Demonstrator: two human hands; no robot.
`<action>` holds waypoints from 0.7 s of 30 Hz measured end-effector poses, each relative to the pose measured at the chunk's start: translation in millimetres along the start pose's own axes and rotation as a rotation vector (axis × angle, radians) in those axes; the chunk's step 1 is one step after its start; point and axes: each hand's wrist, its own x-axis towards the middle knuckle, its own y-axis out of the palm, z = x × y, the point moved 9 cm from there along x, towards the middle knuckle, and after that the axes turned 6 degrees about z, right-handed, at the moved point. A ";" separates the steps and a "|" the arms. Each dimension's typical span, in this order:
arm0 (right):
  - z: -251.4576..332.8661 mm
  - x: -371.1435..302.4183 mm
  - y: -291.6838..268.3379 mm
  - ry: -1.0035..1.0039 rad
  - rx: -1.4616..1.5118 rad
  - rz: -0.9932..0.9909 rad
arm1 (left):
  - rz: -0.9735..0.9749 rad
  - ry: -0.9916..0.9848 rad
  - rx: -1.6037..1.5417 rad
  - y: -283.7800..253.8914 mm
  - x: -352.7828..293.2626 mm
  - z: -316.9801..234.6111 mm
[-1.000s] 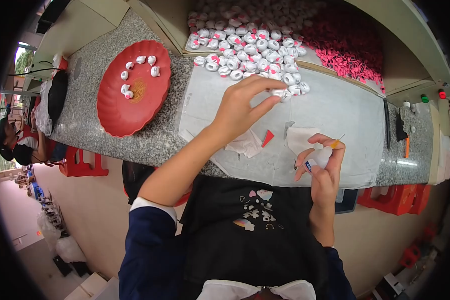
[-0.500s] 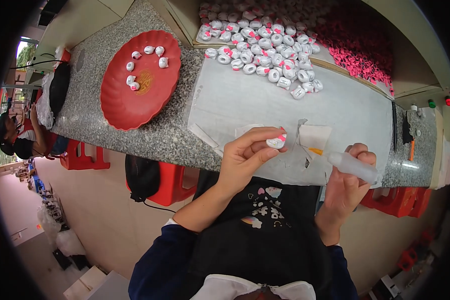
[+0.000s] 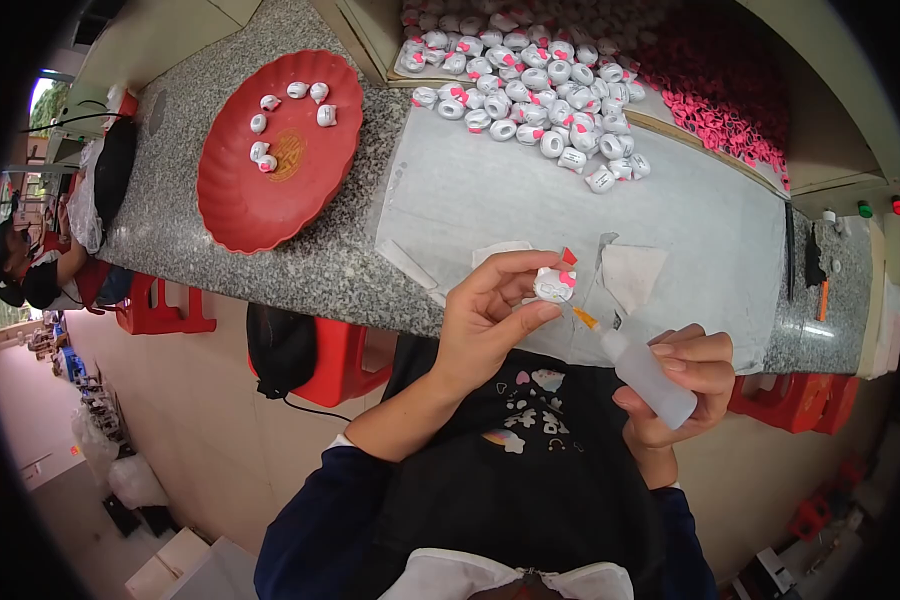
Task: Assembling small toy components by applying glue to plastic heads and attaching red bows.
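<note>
Between the thumb and fingers of my left hand [image 3: 495, 315] is a small white cat-head figure [image 3: 553, 286] with a pink bow, held above the near part of the paper sheet. My right hand [image 3: 685, 385] is wrapped round a translucent squeeze bottle [image 3: 650, 380] with an orange nozzle [image 3: 585, 318]. The nozzle points up and left toward the figure, just below and right of it, apparently without touching. Beyond my hands, many similar white figures [image 3: 535, 80] lie heaped at the back of the sheet.
A red scalloped tray [image 3: 225, 215] with several figures stands on the granite table [image 3: 340, 270] at left. Pink small parts [image 3: 715, 125] are piled in the back right shelf. White paper [image 3: 450, 190] covers the work area. Red stools [image 3: 165, 305] stand below; a person [image 3: 45, 260] sits far left.
My right hand has swung the bottle round, so its nozzle has come left, closer to the figure. My left hand has turned the figure slightly and otherwise stays nearly in place.
</note>
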 end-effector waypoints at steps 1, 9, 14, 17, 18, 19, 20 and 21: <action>-0.4 0.0 0.0 0.002 0.000 0.000 | 0.001 -0.006 0.000 0.2 0.1 0.6; -4.3 -0.5 1.3 0.036 0.011 0.023 | 0.014 -0.020 0.021 -0.7 0.2 3.6; -2.6 0.1 -1.3 0.029 -0.003 0.013 | -0.028 -0.048 0.015 -2.1 -0.7 3.0; -1.1 -0.1 -2.1 0.004 -0.014 0.003 | -0.025 -0.033 -0.001 -1.6 -0.9 1.1; -0.6 -0.2 -1.7 0.000 -0.012 0.004 | -0.001 -0.035 0.002 -0.4 -0.9 1.6; -0.7 -0.4 -1.1 0.000 -0.012 0.004 | 0.023 -0.036 0.007 0.9 -0.9 2.1; -0.5 -0.6 -0.5 -0.003 -0.002 0.001 | 0.024 -0.035 0.007 0.8 -0.9 2.5; -0.3 -0.6 -0.3 -0.006 0.009 -0.002 | 0.028 -0.037 0.006 1.3 -0.9 3.1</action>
